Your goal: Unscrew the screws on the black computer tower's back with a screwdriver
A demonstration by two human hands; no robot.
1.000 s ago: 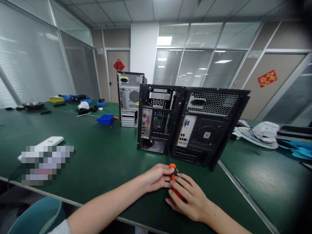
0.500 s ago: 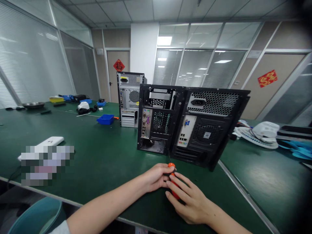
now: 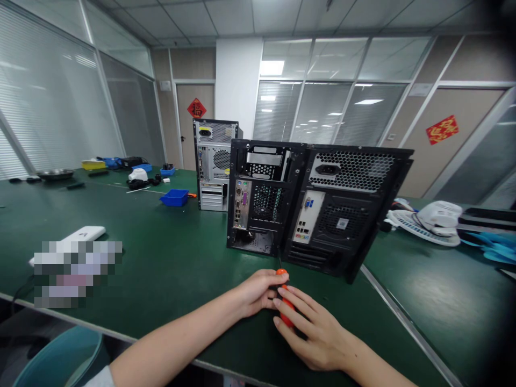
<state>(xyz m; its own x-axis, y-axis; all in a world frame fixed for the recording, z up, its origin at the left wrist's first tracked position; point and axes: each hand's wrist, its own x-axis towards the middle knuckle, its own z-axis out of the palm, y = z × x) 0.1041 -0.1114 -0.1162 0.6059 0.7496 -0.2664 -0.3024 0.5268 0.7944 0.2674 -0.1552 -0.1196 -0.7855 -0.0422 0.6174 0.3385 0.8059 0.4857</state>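
Observation:
A screwdriver (image 3: 287, 313) with an orange-red handle lies between my hands, low over the table. Its thin dark shaft points away, at the foot of the computer cases. My left hand (image 3: 260, 293) is closed, thumb and fingers pinching the front end of the handle. From the right, the fingers of my right hand (image 3: 310, 328) curl over the back part of the handle. Just beyond stand two black computer cases with their backs facing me: an open-framed one (image 3: 258, 199) on the left and one with a honeycomb grille (image 3: 346, 209) on the right. The screwdriver's tip is hard to make out.
Behind on the left stands a silver-backed computer case (image 3: 213, 166), beside a blue tray (image 3: 176, 198). A white power strip-like object (image 3: 86, 234) lies left. White fan parts (image 3: 437, 223) and blue blades (image 3: 492, 244) are on the right. A teal bin (image 3: 60, 360) stands below the table edge.
The screwdriver and my fingers have shifted very slightly to the left. Both hands keep their hold on the handle, and the computer cases stay where they were.

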